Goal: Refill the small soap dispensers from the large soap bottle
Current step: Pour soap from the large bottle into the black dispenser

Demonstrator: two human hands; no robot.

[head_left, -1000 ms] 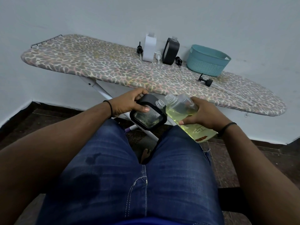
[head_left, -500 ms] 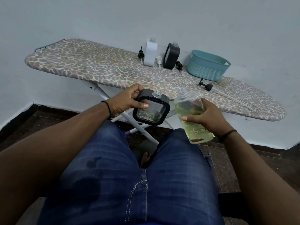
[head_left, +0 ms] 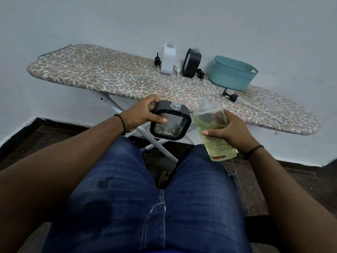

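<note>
My left hand (head_left: 141, 114) grips a square black dispenser (head_left: 170, 123) with a clear face and an uncapped neck, held upright above my knees. A little yellowish soap shows at its bottom. My right hand (head_left: 230, 132) holds the large clear soap bottle (head_left: 212, 132), roughly half full of yellow soap, uncapped and nearly upright just right of the dispenser. The two necks are apart. On the ironing board (head_left: 113, 77) by the wall stand a white dispenser (head_left: 169, 60) and a second black dispenser (head_left: 192, 63), both uncapped.
Black pump heads lie on the board: one (head_left: 157, 61) left of the white dispenser, one (head_left: 200, 73) right of the black one, one (head_left: 230, 94) in front of the teal basket (head_left: 231, 75). A white pump (head_left: 177, 68) lies between the dispensers. The board's metal legs (head_left: 145, 136) cross under my hands.
The large bottle has swung from tilted against the dispenser's neck back to nearly upright and moved right. The dispenser has also been turned upright.
</note>
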